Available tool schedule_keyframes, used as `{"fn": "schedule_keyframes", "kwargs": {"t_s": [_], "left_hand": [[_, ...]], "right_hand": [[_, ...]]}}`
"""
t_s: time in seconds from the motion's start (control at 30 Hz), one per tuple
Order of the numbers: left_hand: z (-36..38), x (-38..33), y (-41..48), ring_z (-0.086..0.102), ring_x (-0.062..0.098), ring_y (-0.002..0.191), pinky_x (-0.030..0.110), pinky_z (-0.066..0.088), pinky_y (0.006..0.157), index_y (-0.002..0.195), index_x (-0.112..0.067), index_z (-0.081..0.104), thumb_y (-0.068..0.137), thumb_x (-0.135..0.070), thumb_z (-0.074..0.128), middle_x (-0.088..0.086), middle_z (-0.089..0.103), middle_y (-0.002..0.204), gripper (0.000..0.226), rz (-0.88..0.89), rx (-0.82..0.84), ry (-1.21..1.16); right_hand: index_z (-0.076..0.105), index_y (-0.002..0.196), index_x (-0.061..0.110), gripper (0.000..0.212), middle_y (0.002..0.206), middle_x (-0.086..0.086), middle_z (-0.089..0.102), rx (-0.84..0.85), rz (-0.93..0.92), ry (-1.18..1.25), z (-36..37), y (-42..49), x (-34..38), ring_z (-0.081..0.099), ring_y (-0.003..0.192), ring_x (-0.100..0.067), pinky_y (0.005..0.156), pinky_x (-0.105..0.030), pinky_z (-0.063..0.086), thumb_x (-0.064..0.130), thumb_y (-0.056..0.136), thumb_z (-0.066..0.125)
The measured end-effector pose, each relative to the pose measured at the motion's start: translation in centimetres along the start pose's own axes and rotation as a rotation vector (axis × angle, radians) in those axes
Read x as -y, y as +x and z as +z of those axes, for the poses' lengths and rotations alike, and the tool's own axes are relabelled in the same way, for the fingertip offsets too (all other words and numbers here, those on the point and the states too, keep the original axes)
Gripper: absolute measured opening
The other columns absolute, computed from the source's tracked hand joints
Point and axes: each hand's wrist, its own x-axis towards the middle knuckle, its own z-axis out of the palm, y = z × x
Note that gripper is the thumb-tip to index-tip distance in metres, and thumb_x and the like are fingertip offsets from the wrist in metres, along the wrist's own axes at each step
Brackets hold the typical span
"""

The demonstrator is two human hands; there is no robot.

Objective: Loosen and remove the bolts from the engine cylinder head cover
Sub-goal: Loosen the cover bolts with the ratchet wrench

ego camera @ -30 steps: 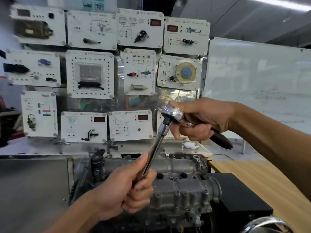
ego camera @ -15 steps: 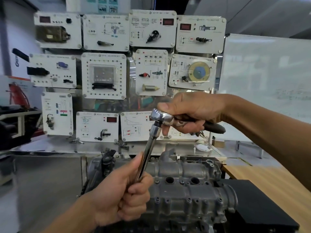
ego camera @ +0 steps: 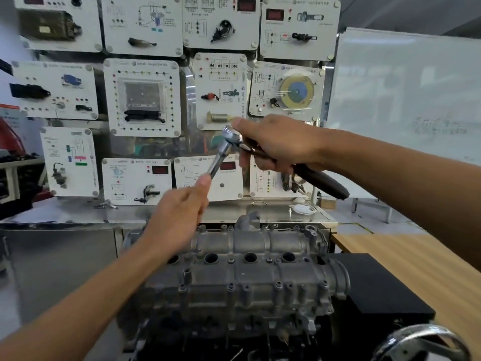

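R hand grips wrench handle, L hand its shaft; cover at 6 o'clock. Prob. stiff, heavy steel: hold handle end.

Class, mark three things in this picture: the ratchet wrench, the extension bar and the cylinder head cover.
ratchet wrench (ego camera: pixel 231 136), head view, on its chrome head.
extension bar (ego camera: pixel 218 159), head view, on the bare shaft.
cylinder head cover (ego camera: pixel 260 280), head view, on its grey top face.
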Motion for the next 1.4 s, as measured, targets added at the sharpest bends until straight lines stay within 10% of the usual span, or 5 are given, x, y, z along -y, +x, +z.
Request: {"fn": "schedule_keyframes", "kwargs": {"t_s": [0.13, 0.27, 0.53, 0.77, 1.4], "left_hand": [[-1.5, -1.6, 3.0, 0.03, 0.011, 0.047, 0.023, 0.029, 0.045, 0.077, -0.016, 0.06, 0.099, -0.063, 0.032, -0.006, 0.035, 0.053, 0.059, -0.075, 0.155, -0.256], [-3.0, -2.5, 4.4, 0.023, 0.015, 0.047, 0.026, 0.024, 0.044, 0.058, -0.019, 0.053, 0.091, -0.076, 0.026, -0.004, 0.028, 0.051, 0.071, -0.101, 0.193, -0.512], [-2.5, 0.1, 5.7, 0.013, 0.013, 0.039, 0.02, 0.011, 0.04, 0.049, -0.026, 0.031, 0.093, -0.042, 0.042, -0.006, 0.023, 0.042, 0.048, -0.135, -0.132, -0.532], [-0.3, 0.5, 7.3, 0.021, 0.01, 0.035, 0.019, 0.018, 0.035, 0.039, -0.026, 0.036, 0.093, -0.034, 0.043, -0.007, 0.027, 0.041, 0.055, -0.114, -0.295, -0.565], [2.2, 2.1, 6.8, 0.014, 0.015, 0.044, 0.025, 0.015, 0.04, 0.052, -0.019, 0.034, 0.091, -0.037, 0.042, -0.002, 0.022, 0.045, 0.043, -0.186, -0.296, -0.52]], "right_hand": [[0.06, 0.08, 0.016, 0.06, 0.055, 0.001, 0.052, -0.022, 0.035, -0.1, 2.4, 1.8, 1.9, 0.039, 0.037, -0.01, 0.038, -0.019, 0.035, 0.064, 0.101, 0.03], [0.065, 0.076, 0.004, 0.066, 0.053, -0.002, 0.056, -0.027, -0.076, -0.228, 4.4, 4.0, 3.7, 0.043, 0.041, -0.015, 0.047, -0.024, 0.041, 0.054, 0.104, 0.033], [0.072, 0.081, 0.018, 0.051, 0.074, 0.006, 0.069, 0.042, -0.194, -0.51, 1.4, 3.5, 2.6, 0.061, 0.064, -0.009, 0.067, -0.029, 0.048, 0.061, 0.095, 0.048], [0.064, 0.084, 0.009, 0.037, 0.065, -0.005, 0.06, -0.105, -0.213, -0.417, 3.5, -1.4, -1.0, 0.053, 0.049, -0.01, 0.048, -0.023, 0.041, 0.041, 0.097, 0.054], [0.066, 0.085, 0.015, 0.031, 0.068, -0.004, 0.063, -0.142, -0.08, -0.367, 5.8, -3.3, -1.5, 0.057, 0.054, -0.017, 0.049, -0.03, 0.044, 0.044, 0.096, 0.058]]}}
